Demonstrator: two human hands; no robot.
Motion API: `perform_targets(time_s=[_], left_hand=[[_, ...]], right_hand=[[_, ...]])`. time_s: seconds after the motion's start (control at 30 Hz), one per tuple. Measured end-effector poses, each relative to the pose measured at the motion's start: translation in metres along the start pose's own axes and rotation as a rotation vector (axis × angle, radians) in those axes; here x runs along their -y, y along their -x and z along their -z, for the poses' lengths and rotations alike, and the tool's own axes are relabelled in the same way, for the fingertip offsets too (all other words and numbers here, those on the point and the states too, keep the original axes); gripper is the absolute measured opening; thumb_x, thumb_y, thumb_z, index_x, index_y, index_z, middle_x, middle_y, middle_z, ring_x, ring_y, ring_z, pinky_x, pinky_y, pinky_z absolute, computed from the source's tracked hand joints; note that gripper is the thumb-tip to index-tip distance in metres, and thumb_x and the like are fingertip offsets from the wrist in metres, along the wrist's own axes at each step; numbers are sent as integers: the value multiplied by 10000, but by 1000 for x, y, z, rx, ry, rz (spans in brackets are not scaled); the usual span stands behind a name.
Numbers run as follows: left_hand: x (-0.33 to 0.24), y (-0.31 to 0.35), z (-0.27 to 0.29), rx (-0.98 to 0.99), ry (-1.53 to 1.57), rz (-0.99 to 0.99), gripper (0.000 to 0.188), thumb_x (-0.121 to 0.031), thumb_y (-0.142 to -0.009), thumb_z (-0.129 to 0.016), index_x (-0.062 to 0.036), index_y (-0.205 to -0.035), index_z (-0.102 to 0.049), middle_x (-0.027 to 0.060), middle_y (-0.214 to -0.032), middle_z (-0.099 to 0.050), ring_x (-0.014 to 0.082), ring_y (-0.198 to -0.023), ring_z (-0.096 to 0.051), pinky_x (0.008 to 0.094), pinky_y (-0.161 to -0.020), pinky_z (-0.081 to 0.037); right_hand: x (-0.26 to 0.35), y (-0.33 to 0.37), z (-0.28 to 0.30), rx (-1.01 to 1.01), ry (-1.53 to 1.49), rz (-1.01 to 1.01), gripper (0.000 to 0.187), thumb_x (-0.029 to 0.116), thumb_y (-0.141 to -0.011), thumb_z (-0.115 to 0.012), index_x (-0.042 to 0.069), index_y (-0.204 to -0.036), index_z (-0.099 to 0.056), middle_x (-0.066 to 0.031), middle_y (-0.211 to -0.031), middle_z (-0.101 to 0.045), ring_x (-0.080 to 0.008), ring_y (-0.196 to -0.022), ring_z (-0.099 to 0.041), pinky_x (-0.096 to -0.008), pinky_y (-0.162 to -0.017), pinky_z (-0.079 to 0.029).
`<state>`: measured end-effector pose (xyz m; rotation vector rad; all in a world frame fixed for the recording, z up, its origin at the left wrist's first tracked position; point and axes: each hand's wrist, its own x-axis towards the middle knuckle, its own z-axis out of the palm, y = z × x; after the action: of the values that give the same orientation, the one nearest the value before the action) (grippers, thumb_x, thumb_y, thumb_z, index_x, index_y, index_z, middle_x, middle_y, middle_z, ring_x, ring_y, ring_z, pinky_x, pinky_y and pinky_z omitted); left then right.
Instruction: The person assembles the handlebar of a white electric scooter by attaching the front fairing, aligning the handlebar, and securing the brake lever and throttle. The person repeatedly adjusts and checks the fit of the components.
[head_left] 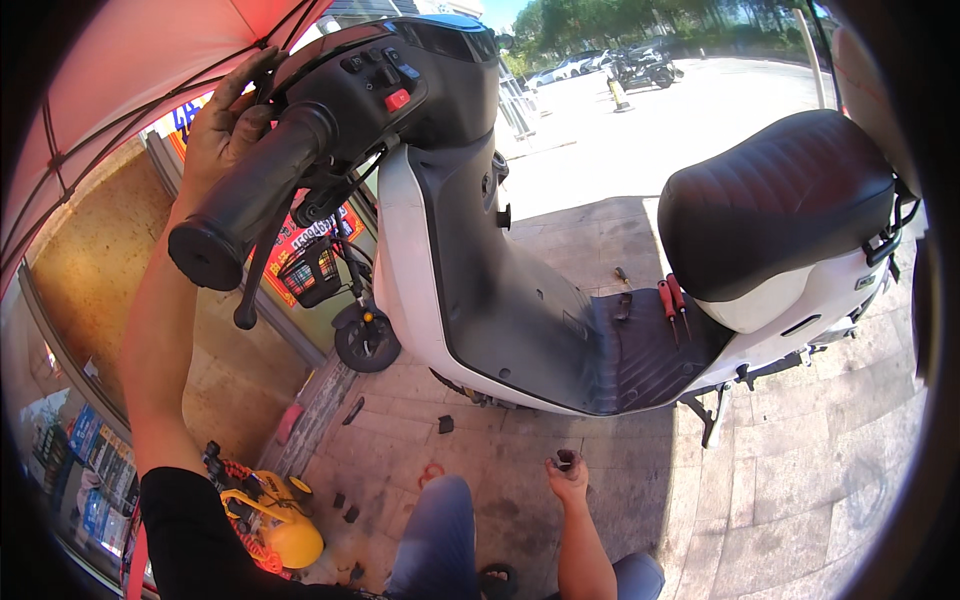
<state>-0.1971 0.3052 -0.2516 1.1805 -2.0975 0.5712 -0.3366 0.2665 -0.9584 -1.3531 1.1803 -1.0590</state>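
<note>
A white and black electric scooter [480, 270] stands in front of me, its handlebar at the upper left. My left hand [225, 130] is raised behind the black left handgrip [255, 190]. Its fingers reach up to the front edge of the black handlebar cover [345, 90], with the thumb on the near side; the grip and cover hide part of the hold. Low over the paving beside my knee is my right hand [568, 477], palm up with fingers curled round something small and dark that I cannot make out. Two red-handled screwdrivers [672, 298] lie on the black footboard [640, 355].
A yellow air compressor [290, 530] with a red coiled hose stands at lower left. Small dark pieces [446, 425] lie on the paving. The black seat [780, 205] is at right. A smaller bike with a basket [312, 272] is by the wall, and a red canopy [130, 70] hangs overhead.
</note>
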Motion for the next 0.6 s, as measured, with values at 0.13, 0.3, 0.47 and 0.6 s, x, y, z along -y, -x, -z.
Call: perform_targets(time_s=[0.13,0.3,0.47,0.6], left_hand=[[-3,-4,5,52,-36,-43,584,-399,-998,-605,-46,-1441,-465,82,-1277,-625,120,-1000,-630,250,-842,-491],[4,-4,7,85,62,-78,562,-304,-994,-631,-31,-1447,-442,88,-1338,-591,146,-1052,-633,278,-905,-499],[-1,-5,8,90,77,-82,564,-287,-986,-643,-14,-1437,-445,106,-1368,-570,176,-1094,-637,313,-955,-506],[-2,-6,8,108,61,-54,560,-278,-982,-650,-7,-1431,-451,108,-1364,-575,190,-1099,-642,324,-958,-514]], right_hand=[[0,-4,9,5,58,-2,411,300,-763,-805,8,-1025,-681,-152,-928,-716,-286,-845,-700,-386,-782,-553],[2,-5,16,0,98,-14,397,297,-762,-803,9,-1008,-683,-154,-934,-719,-289,-862,-702,-384,-794,-551],[0,-8,18,1,83,34,385,307,-782,-777,42,-1041,-674,-125,-962,-723,-269,-809,-707,-388,-772,-552],[-3,-9,17,6,35,-32,379,299,-785,-784,15,-1016,-686,-134,-941,-726,-266,-832,-712,-363,-781,-550]])
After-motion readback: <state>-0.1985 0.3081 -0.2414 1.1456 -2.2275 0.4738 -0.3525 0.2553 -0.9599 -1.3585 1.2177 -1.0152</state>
